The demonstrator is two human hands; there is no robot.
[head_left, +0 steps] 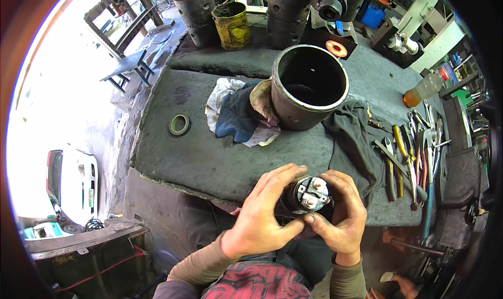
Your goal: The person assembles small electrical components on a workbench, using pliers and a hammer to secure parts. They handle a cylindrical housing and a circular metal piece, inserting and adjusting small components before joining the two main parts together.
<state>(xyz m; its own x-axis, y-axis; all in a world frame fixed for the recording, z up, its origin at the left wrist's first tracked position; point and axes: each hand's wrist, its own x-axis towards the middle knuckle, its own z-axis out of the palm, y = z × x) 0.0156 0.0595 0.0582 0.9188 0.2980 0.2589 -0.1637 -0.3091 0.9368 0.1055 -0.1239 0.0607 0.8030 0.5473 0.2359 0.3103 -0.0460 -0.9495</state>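
Note:
Both hands close around a starter solenoid (313, 194), a short dark cylinder with a silvery end face and two copper-coloured terminal studs turned upward. It is held just off the near edge of the workbench (209, 162), above my lap. My left hand (264, 212) wraps its left side, fingers at the far rim and thumb at the near side. From the right, my right hand (343, 215) grips it with curled fingers, its thumb meeting the left thumb. The lower part of the solenoid is hidden by the hands.
Beyond the hands stand a wide dark metal cylinder (340, 92) and crumpled rags (236, 110). A tape roll (179, 125) lies left. Right are a dark cloth (353, 136), several pliers (401, 147) and a bottle (419, 92) of amber liquid. A yellow bucket (231, 29) stands far back.

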